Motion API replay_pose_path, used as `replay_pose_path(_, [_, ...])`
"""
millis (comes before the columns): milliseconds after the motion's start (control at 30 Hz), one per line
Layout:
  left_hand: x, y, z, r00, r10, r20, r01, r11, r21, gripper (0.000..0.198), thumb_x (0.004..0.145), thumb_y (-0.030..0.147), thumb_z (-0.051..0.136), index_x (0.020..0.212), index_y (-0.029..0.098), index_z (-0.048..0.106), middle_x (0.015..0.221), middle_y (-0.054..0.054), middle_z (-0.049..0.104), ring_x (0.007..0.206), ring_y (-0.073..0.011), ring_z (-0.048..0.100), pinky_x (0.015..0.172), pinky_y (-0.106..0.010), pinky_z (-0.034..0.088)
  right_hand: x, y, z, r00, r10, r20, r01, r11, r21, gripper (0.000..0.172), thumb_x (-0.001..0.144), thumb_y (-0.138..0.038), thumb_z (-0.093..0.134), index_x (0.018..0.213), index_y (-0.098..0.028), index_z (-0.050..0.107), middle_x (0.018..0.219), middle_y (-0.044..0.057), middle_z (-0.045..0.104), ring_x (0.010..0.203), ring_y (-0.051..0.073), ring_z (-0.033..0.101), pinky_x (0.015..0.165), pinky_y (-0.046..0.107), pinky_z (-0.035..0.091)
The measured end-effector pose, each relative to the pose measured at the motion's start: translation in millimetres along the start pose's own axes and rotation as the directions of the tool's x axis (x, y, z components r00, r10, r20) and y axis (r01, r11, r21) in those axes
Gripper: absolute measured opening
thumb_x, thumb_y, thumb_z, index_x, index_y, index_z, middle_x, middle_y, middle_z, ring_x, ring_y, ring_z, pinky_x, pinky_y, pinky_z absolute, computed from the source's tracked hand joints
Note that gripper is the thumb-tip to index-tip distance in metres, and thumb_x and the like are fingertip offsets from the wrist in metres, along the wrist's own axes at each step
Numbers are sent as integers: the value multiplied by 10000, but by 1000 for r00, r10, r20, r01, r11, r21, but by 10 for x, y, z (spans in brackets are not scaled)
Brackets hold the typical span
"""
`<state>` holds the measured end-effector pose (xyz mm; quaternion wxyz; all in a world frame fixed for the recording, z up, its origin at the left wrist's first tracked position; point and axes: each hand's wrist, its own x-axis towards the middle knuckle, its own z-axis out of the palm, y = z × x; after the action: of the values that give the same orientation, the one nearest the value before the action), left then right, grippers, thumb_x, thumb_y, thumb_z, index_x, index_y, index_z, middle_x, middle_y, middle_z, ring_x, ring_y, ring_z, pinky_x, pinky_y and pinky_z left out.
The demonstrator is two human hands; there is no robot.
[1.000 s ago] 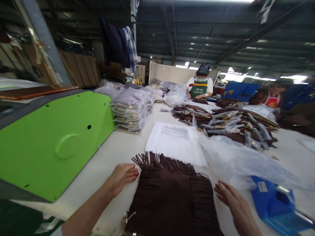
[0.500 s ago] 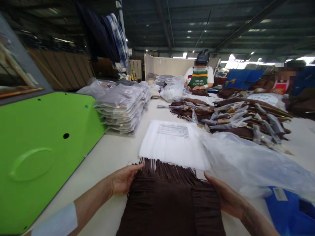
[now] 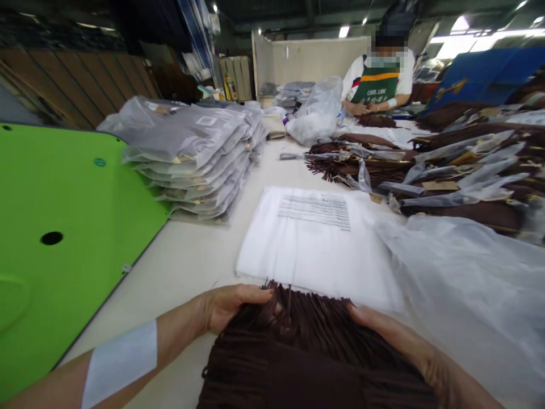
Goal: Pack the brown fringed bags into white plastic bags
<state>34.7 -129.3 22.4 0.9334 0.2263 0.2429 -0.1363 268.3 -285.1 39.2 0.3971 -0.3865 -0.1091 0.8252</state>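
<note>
A dark brown fringed piece (image 3: 315, 363) fills the bottom centre, its fringe edge pointing away from me. My left hand (image 3: 236, 301) grips the left side of the fringe, thumb on top and fingers tucked underneath. On the right, my right hand (image 3: 383, 329) holds the other side in the same way, most of its fingers hidden below the fabric. Just beyond the fringe lies a flat stack of white bags (image 3: 315, 244) with printed text. Loose clear plastic (image 3: 460, 278) spreads to the right of that stack.
A green panel (image 3: 85, 227) stands at the left. Behind it is a pile of bagged grey items (image 3: 196, 153). Brown fringed pieces with plastic-wrapped parts (image 3: 460, 170) are heaped at the right. Across the white table (image 3: 191, 255), a person in a green apron (image 3: 377, 85) handles something brown.
The view has moved closer and lower. My hands have come nearer together at the fringe, which is now bunched between them. The flat brown panel shows less.
</note>
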Motion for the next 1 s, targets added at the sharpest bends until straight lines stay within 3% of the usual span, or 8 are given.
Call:
replay_pose_path(333, [141,81,253,994,47,99,-72,960,270,496,654,307,720,1085,100,588,1009,-117,666,980,-273,605,868,-377,464,-14,-105,50,993,-69,97,83,986,-142,451,757,-376,589,1155,-164,581,1015,79,680,1055,229,583,976,385,381])
replay_pose_path(400, [55,111,405,993,80,86,-111,880,462,551,678,277,697,1183,135,531,1079,-91,647,1039,-271,575,896,-375,452,-113,-185,124,987,-56,148,94,960,-263,484,752,-354,609,1201,-184,548,1033,62,677,1061,229,579,963,388,395])
replay_pose_path(467, [-63,67,567,985,146,87,-165,694,701,553,761,231,598,1288,174,439,1133,-65,630,1079,-253,554,925,-366,435,-224,-197,210,982,-65,175,142,870,-473,521,752,-336,624,1245,-214,510,1105,52,651,1079,231,567,939,380,422])
replay_pose_path(567, [-239,-179,726,941,254,224,-288,253,924,597,815,153,473,1383,215,297,1278,-61,541,1168,-236,497,1002,-359,373,-320,27,254,934,-269,236,341,472,-813,536,749,-319,648,1261,-288,492,1205,41,598,1092,227,563,910,353,460])
replay_pose_path(633, [-321,-411,742,896,290,336,-343,-27,939,646,801,167,514,1397,193,264,1387,-98,412,1264,-249,388,1073,-379,284,-302,315,189,765,-462,448,528,53,-848,529,734,-293,673,1236,-331,510,1153,23,632,1081,216,573,963,356,422])
replay_pose_path(733, [-384,-702,715,872,274,406,-322,-304,897,692,766,211,579,1386,126,283,1425,-162,307,1329,-280,243,1113,-437,171,-218,754,39,543,-508,668,502,-441,-744,494,841,-162,526,1295,-332,434,1133,0,639,1119,161,537,1042,372,309])
replay_pose_path(833, [-432,-837,784,905,207,372,-257,-430,865,693,746,205,565,1367,54,297,1426,-198,275,1342,-288,189,1114,-455,139,-185,1025,-14,471,-458,754,389,-659,-643,456,865,-215,497,1314,-223,422,1184,57,606,1183,173,475,1055,383,266])
replay_pose_path(1000, [-575,-987,1020,943,164,288,-170,-506,846,473,855,135,343,1319,58,394,1384,-185,352,1323,-237,256,1106,-403,205,-282,1190,136,393,-440,807,283,-778,-562,278,869,-199,496,1137,-177,563,1068,30,673,1163,135,495,1047,315,293])
